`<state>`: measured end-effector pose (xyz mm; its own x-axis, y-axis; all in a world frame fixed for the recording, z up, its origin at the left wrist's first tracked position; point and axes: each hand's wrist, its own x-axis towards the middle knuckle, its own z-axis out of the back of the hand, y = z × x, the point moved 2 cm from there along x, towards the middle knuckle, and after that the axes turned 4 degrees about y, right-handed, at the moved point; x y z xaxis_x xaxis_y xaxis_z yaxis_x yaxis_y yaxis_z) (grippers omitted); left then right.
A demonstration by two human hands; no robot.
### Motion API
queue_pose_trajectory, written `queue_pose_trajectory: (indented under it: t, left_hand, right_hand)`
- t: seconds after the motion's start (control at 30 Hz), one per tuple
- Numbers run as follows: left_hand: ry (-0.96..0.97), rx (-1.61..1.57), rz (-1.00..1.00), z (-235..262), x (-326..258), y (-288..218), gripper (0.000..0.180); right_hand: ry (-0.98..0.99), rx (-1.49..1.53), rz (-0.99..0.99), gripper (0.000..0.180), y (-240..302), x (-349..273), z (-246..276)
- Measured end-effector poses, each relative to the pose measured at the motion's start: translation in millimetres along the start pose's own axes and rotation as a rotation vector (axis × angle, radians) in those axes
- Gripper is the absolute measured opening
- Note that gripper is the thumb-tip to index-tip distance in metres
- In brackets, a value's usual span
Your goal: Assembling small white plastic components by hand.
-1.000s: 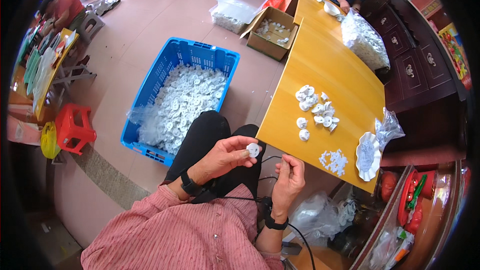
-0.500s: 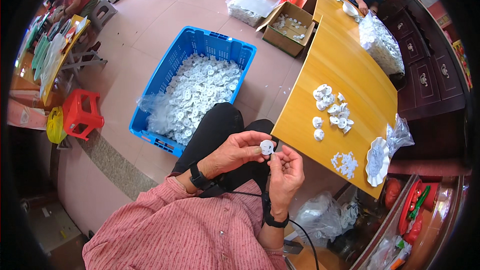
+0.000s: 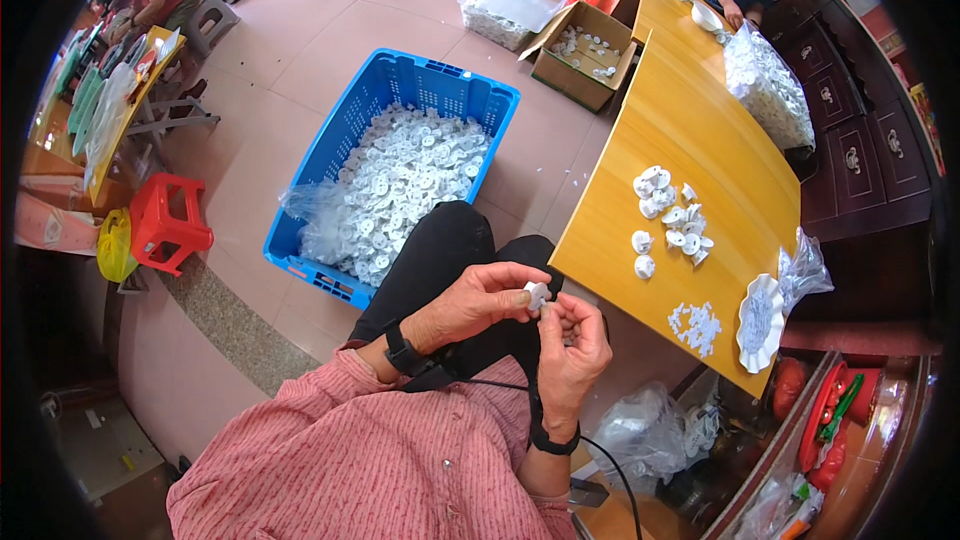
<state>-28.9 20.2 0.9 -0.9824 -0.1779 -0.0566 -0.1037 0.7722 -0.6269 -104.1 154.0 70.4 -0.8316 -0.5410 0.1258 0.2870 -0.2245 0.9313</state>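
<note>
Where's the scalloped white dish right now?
In the head view, the dish sits at the right, near the table's near end, between the small white bits and the clear bag.

Illumination: bright overall, strongest toward 10 o'clock, where highlights clip to white. Pale pink tiled floor [image 3: 310,15] carries broad sheen at 11 o'clock; glossy brown wooden shelf [image 3: 868,455] shows glare at 4. Deep shadow lies at 8 o'clock and beneath the dark brown wooden cabinet [image 3: 828,178] at 3. Fisheye distortion bows outer straight edges; black vignetting rings the view. Small white plastic piece [image 3: 537,292] near centre: fine detail soft.
</note>
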Motion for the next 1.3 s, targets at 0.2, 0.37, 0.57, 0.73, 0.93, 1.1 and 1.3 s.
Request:
queue_pose_trajectory:
  t: [0.2, 0.37, 0.57, 0.73, 0.93, 1.1, 1.3]
  left_hand:
    - [0.017, 0.018, 0.019, -2, 0, -1, 0.036]
    - [0.000, 0.080, 0.045, -2, 0, 1, 0.034]
    - [-0.015, 0.172, 0.057, -5, -1, -2, 0.031]
    - [-0.006, 0.332, 0.083, -7, -3, -13, 0.030]
    - [0.051, 0.409, 0.098, -3, -4, -17, 0.030]
    - [0.025, 0.239, 0.088, 2, -5, -10, 0.032]
    - [0.029, 0.060, 0.097, 4, -5, -7, 0.034]
  right_hand:
    - [0.008, -0.016, 0.004, 0.018, 3, 0, 0]
    - [0.022, -0.082, 0.073, 0.018, 3, 0, 0]
    - [0.047, -0.141, 0.114, 0.017, 7, 0, 0]
    - [0.093, -0.195, 0.102, 0.017, 9, 1, -1]
    - [0.126, -0.223, 0.107, 0.018, 9, 2, -5]
    - [0.060, -0.037, 0.017, 0.012, 1, 0, -8]
    - [0.098, -0.139, 0.146, 0.008, 11, 2, -4]
